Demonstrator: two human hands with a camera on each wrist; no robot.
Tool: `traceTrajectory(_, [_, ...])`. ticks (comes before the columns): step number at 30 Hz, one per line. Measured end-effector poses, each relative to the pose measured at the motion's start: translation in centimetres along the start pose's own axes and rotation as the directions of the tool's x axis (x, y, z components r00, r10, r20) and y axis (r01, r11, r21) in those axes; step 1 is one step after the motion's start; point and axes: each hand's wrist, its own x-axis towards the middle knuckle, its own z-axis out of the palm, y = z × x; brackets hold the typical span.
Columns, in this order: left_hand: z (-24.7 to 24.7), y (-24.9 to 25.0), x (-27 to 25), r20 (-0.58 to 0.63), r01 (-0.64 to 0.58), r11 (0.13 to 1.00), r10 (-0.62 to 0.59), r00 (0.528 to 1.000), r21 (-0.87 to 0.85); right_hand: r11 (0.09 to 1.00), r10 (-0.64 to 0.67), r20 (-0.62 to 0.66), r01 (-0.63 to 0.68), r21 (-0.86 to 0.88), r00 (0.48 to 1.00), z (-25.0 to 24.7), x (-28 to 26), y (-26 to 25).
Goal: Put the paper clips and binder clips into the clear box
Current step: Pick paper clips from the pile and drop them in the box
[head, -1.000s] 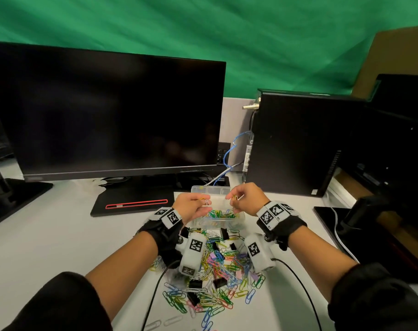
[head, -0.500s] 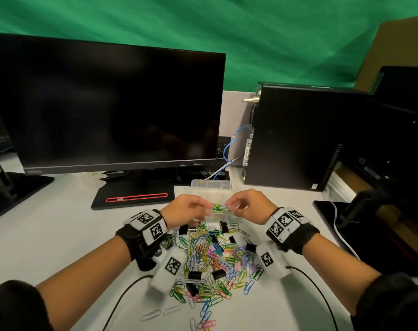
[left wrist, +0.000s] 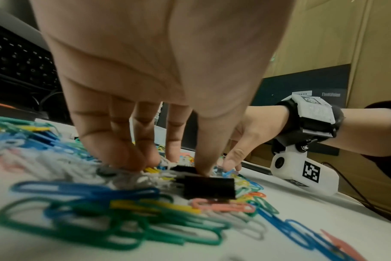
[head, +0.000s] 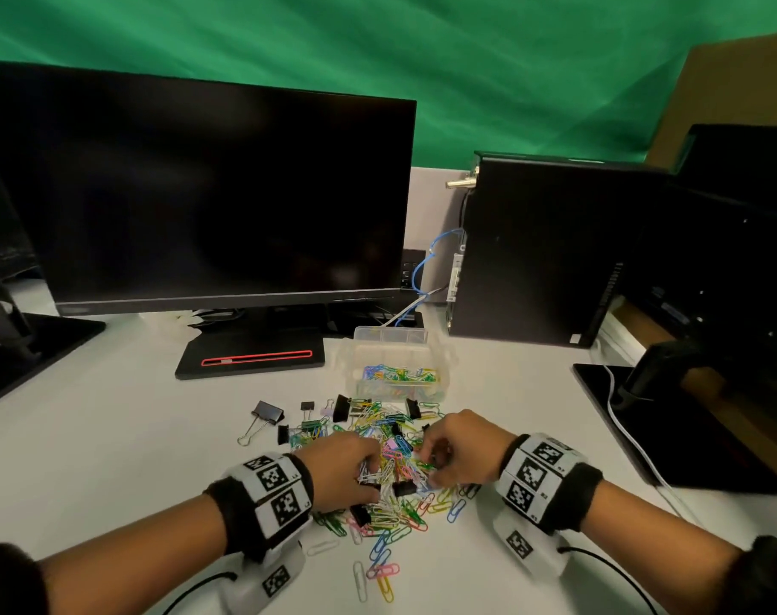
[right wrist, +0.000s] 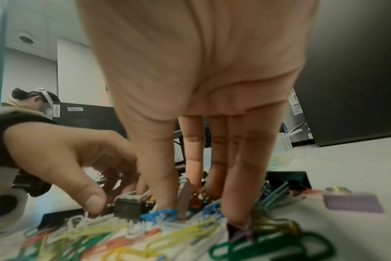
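**Both hands down in the clip pile, box behind it part filled**

One clear box (head: 395, 361) stands at the centre of the head view, just beyond the heap; its hinged lid is up at the back. The bottom holds a shallow layer of coloured paper clips, too many and too tangled to count; no binder clip shows among them.

The paper clips (head: 391, 517) lie in a dense heap on the white desk (head: 111, 437), far too many to number, with a few strays toward the lower centre. About eight black binder clips (head: 267, 412) can be made out around and within the heap; more may be buried.

Two hands work the heap side by side. The left hand (head: 342, 472) comes in from lower left, palm down, fingers curled with tips pressed into the clips; the left wrist view shows its thumb tip on a black binder clip (left wrist: 209, 187). Whether anything is actually pinched I cannot tell. The right hand (head: 462, 450) reaches from lower right, fingers pointing down into the clips, nearly straight in the right wrist view; a grip cannot be made out.

A dark monitor (head: 200, 193) fills the upper left.
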Motion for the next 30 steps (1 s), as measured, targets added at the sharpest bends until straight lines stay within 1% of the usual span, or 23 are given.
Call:
traceTrajectory(3, [0.0, 0.3, 0.1, 0.012, 0.005, 1.000, -0.005, 1.000, -0.013, 0.999, 0.016, -0.002, -0.016, 0.028, 1.000, 0.1, 0.2, -0.2])
traceTrajectory(9, [0.3, 0.4, 0.3, -0.008, 0.029, 0.998, -0.030, 1.000, -0.058, 0.994, 0.051, 0.013, -0.052, 0.094, 0.999, -0.2, -0.2, -0.1])
traceTrajectory(14, [0.3, 0.3, 0.6, -0.003, 0.040, 0.994, -0.041, 0.999, -0.098, 0.986, 0.070, -0.023, -0.066, 0.151, 0.997, -0.7, -0.7, 0.3])
traceTrajectory(16, [0.3, 0.4, 0.7, -0.015, 0.061, 0.992, -0.063, 0.998, -0.109, 0.985, 0.083, -0.072, -0.071, 0.155, 0.994, -1.2, -0.9, 0.7])
traceTrajectory(18, [0.4, 0.5, 0.8, -0.028, 0.095, 0.990, -0.098, 0.995, -0.102, 0.984, 0.070, -0.111, -0.050, 0.169, 0.991, -1.7, -1.1, 1.0])
traceTrajectory(22, [0.3, 0.7, 1.4, -0.022, 0.113, 0.991, -0.115, 0.993, -0.065, 0.975, 0.075, -0.108, -0.050, 0.215, 0.991, -2.3, -1.6, 1.7])
traceTrajectory(25, [-0.1, 0.8, 1.7, -0.024, 0.121, 0.989, -0.124, 0.992, -0.088, 0.964, 0.097, -0.121, -0.064, 0.257, 0.988, -2.5, -1.9, 2.3])
traceTrajectory(27, [-0.3, 0.7, 1.8, -0.007, 0.138, 0.984, -0.140, 0.990, -0.110, 0.969, 0.095, -0.142, -0.059, 0.241, 0.985, -2.6, -2.0, 2.9])
traceTrajectory(30, [-0.5, 0.4, 1.8, 0.009, 0.150, 0.981, -0.150, 0.989, -0.126, 0.992, 0.091, -0.150, -0.076, 0.102, 0.984, -2.9, -2.3, 3.8])
